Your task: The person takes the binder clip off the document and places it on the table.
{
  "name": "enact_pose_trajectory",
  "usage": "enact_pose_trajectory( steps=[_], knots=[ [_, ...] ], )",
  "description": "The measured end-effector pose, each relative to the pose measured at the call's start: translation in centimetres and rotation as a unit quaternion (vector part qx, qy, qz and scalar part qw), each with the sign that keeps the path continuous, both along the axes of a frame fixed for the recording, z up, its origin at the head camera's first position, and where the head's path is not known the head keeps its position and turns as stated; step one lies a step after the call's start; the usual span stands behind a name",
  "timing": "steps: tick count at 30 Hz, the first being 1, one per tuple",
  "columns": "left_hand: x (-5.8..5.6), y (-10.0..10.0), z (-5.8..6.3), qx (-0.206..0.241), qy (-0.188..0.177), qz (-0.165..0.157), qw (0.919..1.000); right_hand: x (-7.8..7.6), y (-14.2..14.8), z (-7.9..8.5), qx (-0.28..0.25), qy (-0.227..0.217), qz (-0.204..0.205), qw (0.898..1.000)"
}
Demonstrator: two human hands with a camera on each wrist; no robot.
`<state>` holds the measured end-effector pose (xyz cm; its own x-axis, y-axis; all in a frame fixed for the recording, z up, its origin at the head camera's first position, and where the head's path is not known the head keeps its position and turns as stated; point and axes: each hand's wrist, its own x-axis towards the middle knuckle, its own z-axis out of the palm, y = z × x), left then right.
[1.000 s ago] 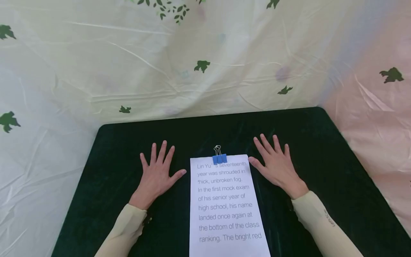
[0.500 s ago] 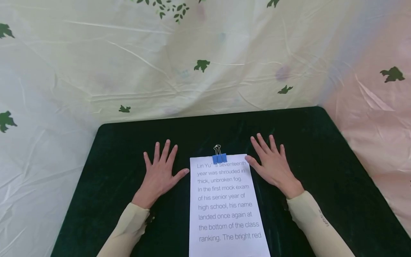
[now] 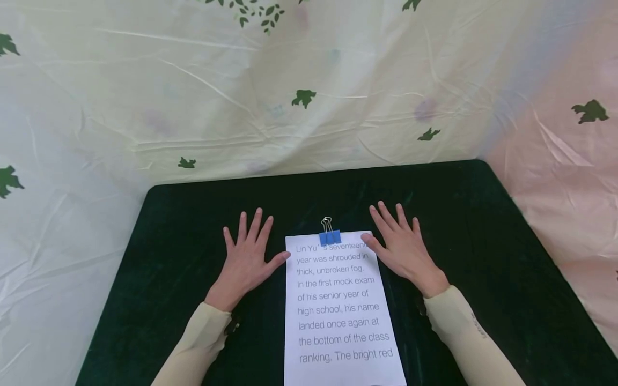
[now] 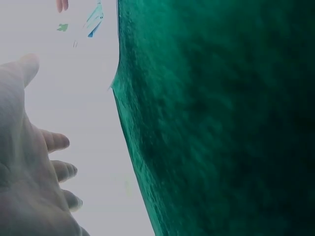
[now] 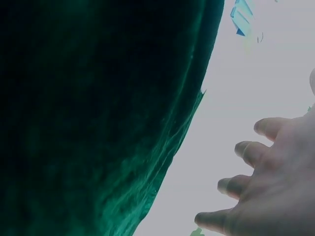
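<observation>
A stack of white printed paper (image 3: pixel 340 317) lies on the dark green table, its top edge held by a blue binder clip (image 3: pixel 330 237) with silver handles. My left hand (image 3: pixel 245 264) is left of the paper, fingers straight and spread, its thumb tip overlapping the left edge in the head view. On the other side my right hand (image 3: pixel 404 251) has its fingers spread too, the thumb over the top right corner. Both wrist views show a gap between hand and cloth, so the hands look raised. Neither holds anything. Any thumb contact with the paper is unclear.
The green velvet cloth (image 3: pixel 487 230) covers the table out to its rounded far corners. Behind it hangs a pale curtain (image 3: pixel 232 118) with green leaf and bird-like shapes. The paper's lower end runs out of the head view.
Both hands have moved inward toward the paper, the left one rightward and the right one leftward. Their thumbs now overlap the paper's edges. The paper and binder clip have stayed put.
</observation>
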<state>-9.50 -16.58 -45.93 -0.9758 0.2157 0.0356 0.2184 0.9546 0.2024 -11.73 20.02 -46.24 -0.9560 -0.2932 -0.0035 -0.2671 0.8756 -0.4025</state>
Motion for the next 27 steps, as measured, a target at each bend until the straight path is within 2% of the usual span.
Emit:
enact_pose_trajectory(
  steps=[13,27],
  knots=[
    [-0.3,1.1,0.0,0.021,-0.025,-0.024,0.9992,-0.3,-0.7,-0.1,-0.028,-0.062,0.024,0.997],
    [-1.0,2.1,-0.4,0.091,-0.067,-0.042,0.9927,-1.0,-1.1,0.0,-0.069,-0.100,0.050,0.991]
  ],
)
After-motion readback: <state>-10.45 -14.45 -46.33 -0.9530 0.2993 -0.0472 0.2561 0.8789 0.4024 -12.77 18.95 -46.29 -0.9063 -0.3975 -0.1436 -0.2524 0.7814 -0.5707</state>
